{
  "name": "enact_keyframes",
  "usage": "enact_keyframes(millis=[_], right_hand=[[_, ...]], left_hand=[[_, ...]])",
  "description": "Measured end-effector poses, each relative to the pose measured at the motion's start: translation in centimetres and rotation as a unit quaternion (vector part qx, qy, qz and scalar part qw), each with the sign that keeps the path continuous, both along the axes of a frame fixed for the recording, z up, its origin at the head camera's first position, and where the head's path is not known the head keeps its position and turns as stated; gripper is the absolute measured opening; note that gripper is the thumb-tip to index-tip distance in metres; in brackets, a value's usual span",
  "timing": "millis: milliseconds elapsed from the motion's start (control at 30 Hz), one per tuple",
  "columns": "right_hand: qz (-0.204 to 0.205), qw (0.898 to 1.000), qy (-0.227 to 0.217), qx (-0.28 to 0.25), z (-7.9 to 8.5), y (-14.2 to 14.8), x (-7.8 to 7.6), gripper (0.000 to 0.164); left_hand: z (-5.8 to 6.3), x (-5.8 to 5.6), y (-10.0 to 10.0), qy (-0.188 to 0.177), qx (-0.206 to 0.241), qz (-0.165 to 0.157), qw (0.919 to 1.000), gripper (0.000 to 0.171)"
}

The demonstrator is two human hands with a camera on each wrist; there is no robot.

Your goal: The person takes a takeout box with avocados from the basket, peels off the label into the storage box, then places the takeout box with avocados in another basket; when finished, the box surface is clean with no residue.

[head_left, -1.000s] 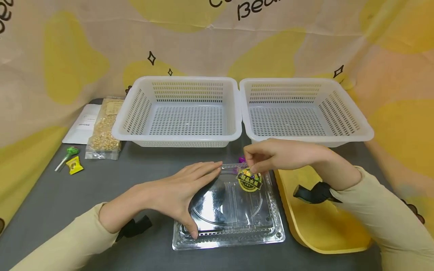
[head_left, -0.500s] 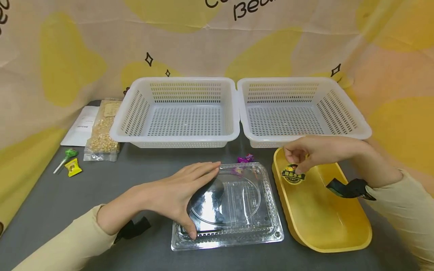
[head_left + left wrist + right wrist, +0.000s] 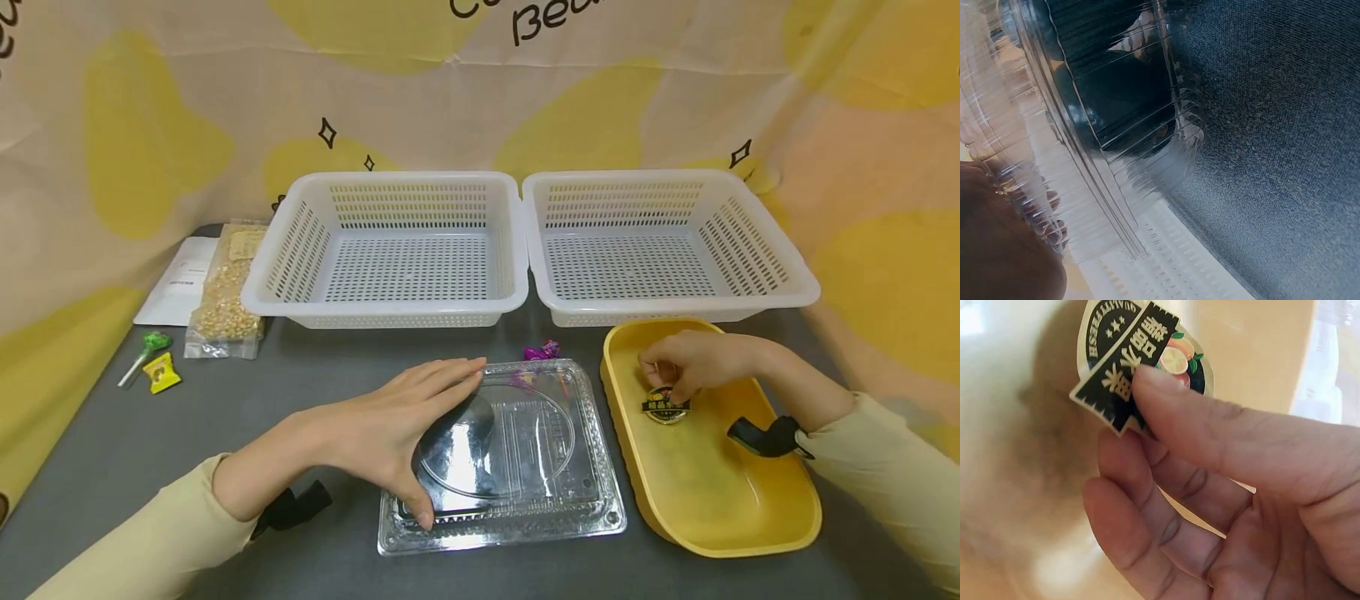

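Observation:
My right hand (image 3: 693, 362) pinches a round black-and-gold fruit sticker (image 3: 666, 407) between thumb and fingers, inside the yellow tub (image 3: 720, 483). In the right wrist view, the sticker (image 3: 1107, 387) shows a black banner and printed citrus, with the thumb across its edge. My left hand (image 3: 405, 425) rests spread on the left part of a clear plastic fruit box (image 3: 517, 442), its fingers straight toward the back edge and its thumb at the front. The left wrist view shows the ribbed side of the clear box (image 3: 1104, 150) close up.
Two white slotted baskets (image 3: 405, 312) stand side by side behind the box. Purple-wrapped candy (image 3: 542, 350) lies at the box's back edge. On the left are a bag of corn kernels (image 3: 225, 308), a white packet (image 3: 176, 283), a green lollipop (image 3: 155, 342) and a yellow-wrapped candy (image 3: 162, 372).
My right hand has carried the sticker off the clear box's lid, rightward and then lower into the yellow tub. My left hand has stayed on the box.

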State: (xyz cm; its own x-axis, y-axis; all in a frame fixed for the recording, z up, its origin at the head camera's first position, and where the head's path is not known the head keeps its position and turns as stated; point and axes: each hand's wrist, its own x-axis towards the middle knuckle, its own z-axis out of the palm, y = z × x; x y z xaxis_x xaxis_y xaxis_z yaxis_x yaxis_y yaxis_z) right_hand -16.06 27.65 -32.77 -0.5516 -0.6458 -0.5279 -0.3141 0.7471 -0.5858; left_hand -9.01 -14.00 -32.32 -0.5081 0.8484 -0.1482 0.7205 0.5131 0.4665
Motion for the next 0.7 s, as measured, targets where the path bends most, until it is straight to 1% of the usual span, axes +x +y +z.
enact_keyframes(millis=[67, 167, 267, 433, 700], right_hand=[[0.003, 1.000, 0.017, 0.003, -0.3, -0.1, 0.1, 0.029], [0.001, 0.998, 0.054, 0.023, -0.7, -0.3, 0.3, 0.030], [-0.011, 0.996, 0.079, 0.047, -1.1, -0.6, 0.5, 0.031], [-0.029, 0.992, 0.099, 0.078, -1.5, -1.1, 0.8, 0.038], [-0.019, 0.983, 0.136, 0.125, -1.6, -1.2, 0.8, 0.048]], left_hand=[[0.0, 0.0, 0.0, 0.002, 0.002, -0.001, 1.0000, 0.143], [0.1, 0.0, 0.0, -0.005, -0.005, 0.004, 1.0000, 0.144], [0.2, 0.0, 0.0, -0.011, -0.011, 0.008, 0.9998, 0.144], [0.2, 0.0, 0.0, -0.013, -0.012, 0.011, 0.9998, 0.144], [0.1, 0.0, 0.0, -0.010, -0.015, 0.010, 0.9998, 0.145]])
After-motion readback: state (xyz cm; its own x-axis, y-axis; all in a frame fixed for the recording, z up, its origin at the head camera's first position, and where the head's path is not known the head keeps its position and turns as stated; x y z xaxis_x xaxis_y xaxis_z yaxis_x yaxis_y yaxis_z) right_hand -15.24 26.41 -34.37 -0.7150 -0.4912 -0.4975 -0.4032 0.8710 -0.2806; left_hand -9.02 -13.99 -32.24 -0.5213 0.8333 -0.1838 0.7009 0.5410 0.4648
